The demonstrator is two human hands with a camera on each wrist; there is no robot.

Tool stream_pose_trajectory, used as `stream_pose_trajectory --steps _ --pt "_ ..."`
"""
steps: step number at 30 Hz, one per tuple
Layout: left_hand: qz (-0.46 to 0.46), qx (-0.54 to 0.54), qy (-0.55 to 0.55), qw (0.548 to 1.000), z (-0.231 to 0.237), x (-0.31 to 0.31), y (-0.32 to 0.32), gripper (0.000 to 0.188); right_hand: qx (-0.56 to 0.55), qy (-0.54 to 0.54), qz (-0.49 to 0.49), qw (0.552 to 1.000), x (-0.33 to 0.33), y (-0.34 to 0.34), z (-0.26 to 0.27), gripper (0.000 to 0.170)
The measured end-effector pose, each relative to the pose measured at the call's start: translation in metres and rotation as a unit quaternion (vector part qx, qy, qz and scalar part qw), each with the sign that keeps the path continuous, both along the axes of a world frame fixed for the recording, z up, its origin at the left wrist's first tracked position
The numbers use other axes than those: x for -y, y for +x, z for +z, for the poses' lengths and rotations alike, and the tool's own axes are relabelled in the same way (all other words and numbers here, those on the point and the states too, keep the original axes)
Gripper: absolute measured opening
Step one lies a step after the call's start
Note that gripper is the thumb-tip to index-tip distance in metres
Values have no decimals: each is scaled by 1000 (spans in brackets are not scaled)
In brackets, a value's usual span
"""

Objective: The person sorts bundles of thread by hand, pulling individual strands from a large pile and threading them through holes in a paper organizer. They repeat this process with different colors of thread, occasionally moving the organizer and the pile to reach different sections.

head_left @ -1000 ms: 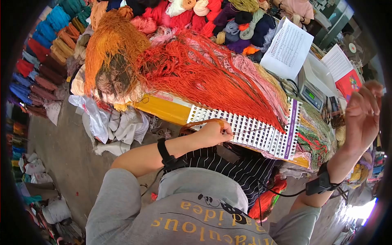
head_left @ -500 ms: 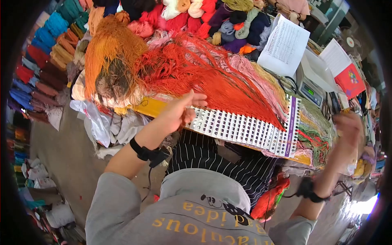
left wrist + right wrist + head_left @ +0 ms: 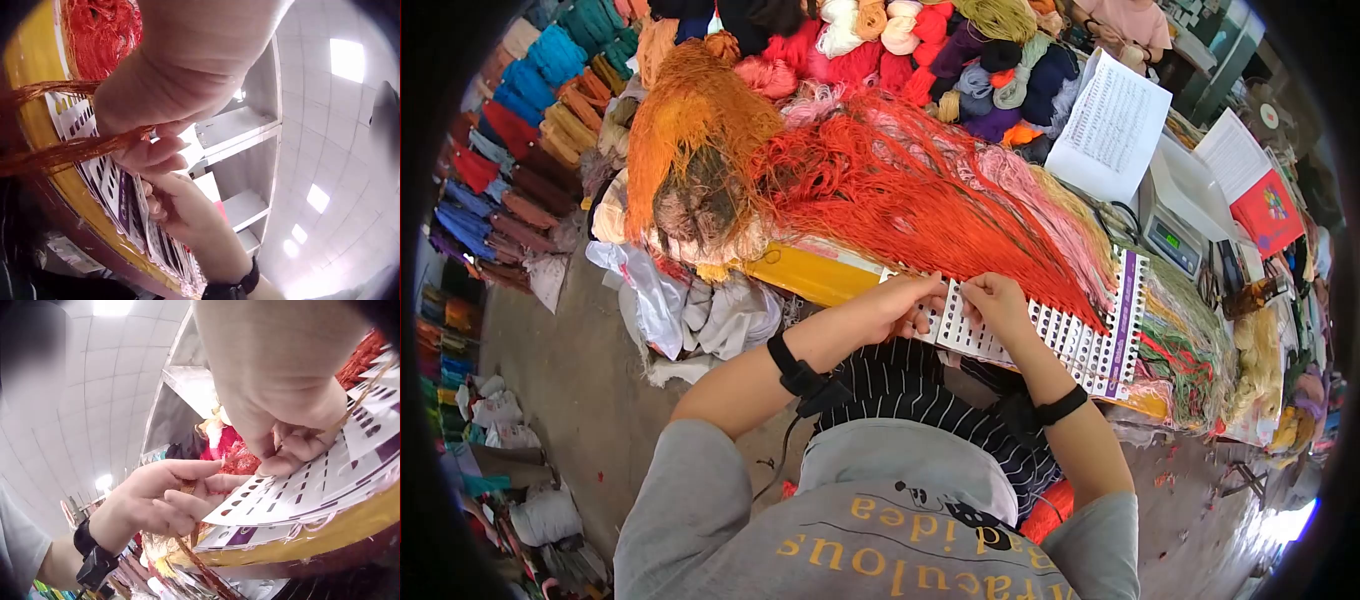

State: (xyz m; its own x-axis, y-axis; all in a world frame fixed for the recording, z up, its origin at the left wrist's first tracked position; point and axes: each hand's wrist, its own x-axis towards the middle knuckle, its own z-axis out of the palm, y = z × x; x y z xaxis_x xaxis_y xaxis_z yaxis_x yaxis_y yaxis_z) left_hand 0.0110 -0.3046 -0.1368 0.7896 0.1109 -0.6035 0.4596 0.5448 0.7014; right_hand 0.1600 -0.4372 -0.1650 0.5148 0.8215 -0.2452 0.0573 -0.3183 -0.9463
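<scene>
My left hand [image 3: 900,306] grips a looped bundle of orange-brown embroidery thread [image 3: 69,152], which trails from between its fingers. My right hand [image 3: 997,305] pinches the edge of a white punched card [image 3: 300,494], its fingers curled at the row of holes. A thin brownish strand [image 3: 365,394] runs past the right fingers. Several such cards overlap in a row along the table edge, and the end one has a purple strip [image 3: 1122,325]. Red-orange threads [image 3: 960,230] fan out from the cards' holes across the table.
An orange-gold thread heap [image 3: 690,130] sits at the left. Printed sheets [image 3: 1108,125] and a digital scale [image 3: 1170,240] stand to the right, near a red booklet [image 3: 1268,215]. White plastic bags [image 3: 640,290] hang below the yellow table edge [image 3: 810,273]. Another person [image 3: 1125,25] sits across.
The right hand has come in from the far right to the cards. The left hand lifted off to the left, then returned to the cards' left end with the thread bundle.
</scene>
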Motion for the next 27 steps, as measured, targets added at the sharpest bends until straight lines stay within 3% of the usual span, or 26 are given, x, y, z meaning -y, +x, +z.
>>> stream_pose_trajectory --steps 2,5,9,11,14,16,17,19,20,22,24,25,27 --pt "-15 -5 119 993 0 1 8 31 -2 9 -18 1000 0 -2 -3 16" --pt "3 47 156 987 -15 -2 20 17 -1 11 -28 1000 1 -1 -1 16" --pt "-20 36 161 986 -19 -5 31 12 -26 -5 -11 1000 -2 2 1 15" --pt "-64 7 225 972 -12 -5 32 10 -32 3 2 999 -1 3 0 14" --pt "-27 38 263 964 10 -21 19 9 -13 16 19 1000 1 2 -7 14" --pt "0 94 22 995 20 -60 11 16 8 21 19 1000 2 1 -11 14" --pt "-27 175 -81 981 39 -73 4 17 20 12 26 999 2 1 -10 14" --pt "90 226 -140 960 64 -79 -4 19 33 3 35 999 3 1 -5 15" --pt "91 227 -139 960 61 -77 -1 19 -7 15 39 999 4 0 1 15" --pt "-32 198 48 979 42 -62 11 28 -41 24 49 998 6 1 10 15" --pt "-98 90 102 986 21 -24 16 29 -105 45 44 993 7 2 17 13" --pt "-191 43 171 966 4 -14 20 23 -103 44 44 993 7 2 17 13" --pt "-214 37 300 929 0 -6 22 18 -115 47 45 991 8 1 16 15"
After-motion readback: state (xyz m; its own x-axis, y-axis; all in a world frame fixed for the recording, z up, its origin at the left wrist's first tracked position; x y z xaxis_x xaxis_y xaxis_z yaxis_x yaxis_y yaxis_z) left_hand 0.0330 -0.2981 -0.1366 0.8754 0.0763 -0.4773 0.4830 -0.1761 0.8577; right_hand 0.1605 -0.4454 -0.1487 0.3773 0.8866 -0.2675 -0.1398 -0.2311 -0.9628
